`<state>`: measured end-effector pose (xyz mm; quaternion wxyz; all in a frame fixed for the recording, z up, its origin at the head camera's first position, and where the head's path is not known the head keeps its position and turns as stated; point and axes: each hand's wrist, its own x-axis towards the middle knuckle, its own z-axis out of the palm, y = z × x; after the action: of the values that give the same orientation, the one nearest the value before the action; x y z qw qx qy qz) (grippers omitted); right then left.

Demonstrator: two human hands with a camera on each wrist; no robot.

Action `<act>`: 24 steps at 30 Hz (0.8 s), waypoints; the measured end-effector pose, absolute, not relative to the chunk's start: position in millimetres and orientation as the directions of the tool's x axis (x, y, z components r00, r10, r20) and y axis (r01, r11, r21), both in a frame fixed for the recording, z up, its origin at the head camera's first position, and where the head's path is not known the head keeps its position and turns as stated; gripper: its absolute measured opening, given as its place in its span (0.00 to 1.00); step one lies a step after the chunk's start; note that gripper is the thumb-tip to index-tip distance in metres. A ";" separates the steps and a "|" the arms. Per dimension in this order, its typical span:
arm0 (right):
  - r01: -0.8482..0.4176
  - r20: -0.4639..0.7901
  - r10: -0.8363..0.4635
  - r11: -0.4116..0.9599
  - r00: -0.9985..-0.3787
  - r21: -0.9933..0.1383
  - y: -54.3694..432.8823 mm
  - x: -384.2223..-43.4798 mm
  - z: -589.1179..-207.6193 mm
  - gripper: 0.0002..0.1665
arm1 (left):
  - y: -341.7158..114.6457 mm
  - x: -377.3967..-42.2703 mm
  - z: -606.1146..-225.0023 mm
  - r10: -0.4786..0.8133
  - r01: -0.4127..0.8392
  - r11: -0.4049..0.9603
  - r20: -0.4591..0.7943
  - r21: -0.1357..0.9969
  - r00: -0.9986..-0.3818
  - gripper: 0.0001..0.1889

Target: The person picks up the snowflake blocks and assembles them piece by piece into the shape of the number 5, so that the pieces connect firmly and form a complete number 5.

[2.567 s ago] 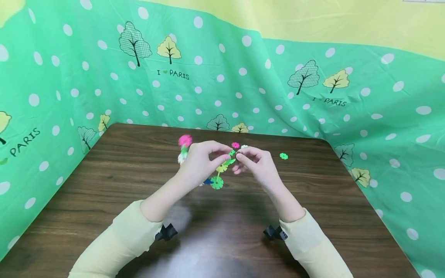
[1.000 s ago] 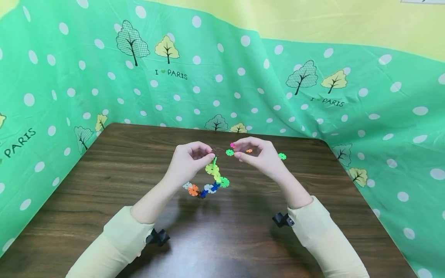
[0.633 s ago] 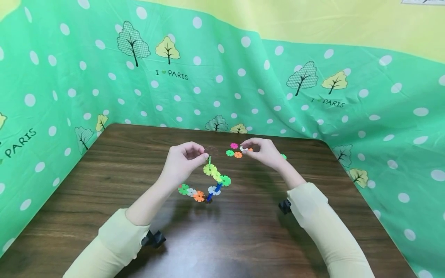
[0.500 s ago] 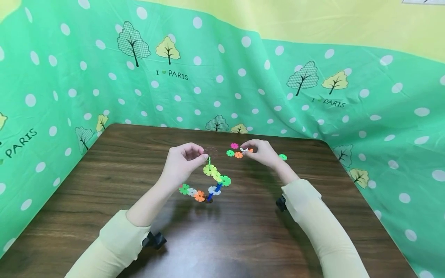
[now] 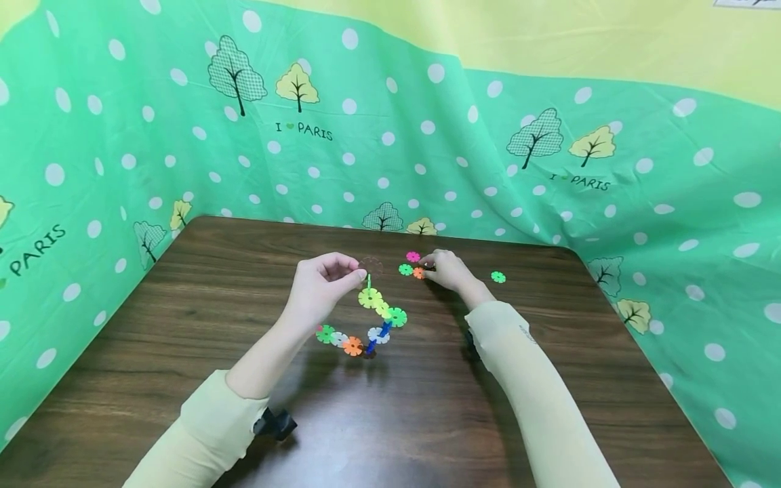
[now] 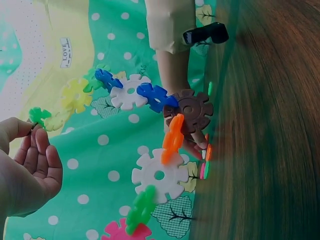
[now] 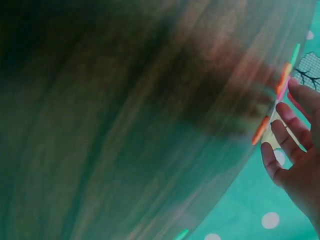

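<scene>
My left hand [image 5: 317, 288] pinches the end of a chain of interlocking snowflake discs between thumb and fingertips. At that end is a dark brown disc [image 5: 371, 266], joined to a green one on edge. From there the chain hangs through yellow discs [image 5: 369, 297], green, blue and white ones to an orange disc [image 5: 352, 346]. The left wrist view shows another brown disc [image 6: 192, 110] and a white disc [image 6: 159, 175] lower down the chain. My right hand [image 5: 453, 271] reaches down over loose discs at the back, fingers spread in the right wrist view, covering some pieces.
Beside my right fingers lie a pink disc [image 5: 413, 257], a green disc [image 5: 405, 270] and an orange disc [image 5: 418, 272]. Another green disc [image 5: 498, 277] lies farther right. A green dotted curtain [image 5: 366, 115] stands behind the wooden table [image 5: 232, 298].
The hands were together at the chain, then parted. My right hand has moved right and down to the loose discs. My left hand has shifted left with the chain, then stayed nearly still.
</scene>
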<state>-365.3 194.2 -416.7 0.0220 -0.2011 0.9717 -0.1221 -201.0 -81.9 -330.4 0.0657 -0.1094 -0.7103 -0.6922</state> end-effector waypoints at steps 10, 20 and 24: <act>-0.340 0.022 -0.354 0.876 -0.935 -0.342 193.2 -369.9 -424.8 0.12 | -82.9 -202.2 -331.1 0.053 0.249 0.034 0.247 0.968 -0.968 0.07; -0.309 0.106 -0.303 0.769 -0.947 -0.559 203.0 -358.3 -419.1 0.06 | -84.7 -203.7 -329.4 0.064 0.247 -0.025 0.248 0.969 -0.967 0.09; -0.337 0.179 -0.290 0.714 -0.940 -0.614 203.0 -346.1 -404.2 0.06 | -85.4 -204.4 -330.1 0.073 0.246 -0.052 0.249 0.968 -0.966 0.09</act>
<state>-346.1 203.0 -404.2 -0.0348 -0.1695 0.9250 -0.3382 -204.4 -85.4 -330.1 0.0601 -0.1163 -0.6857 -0.7160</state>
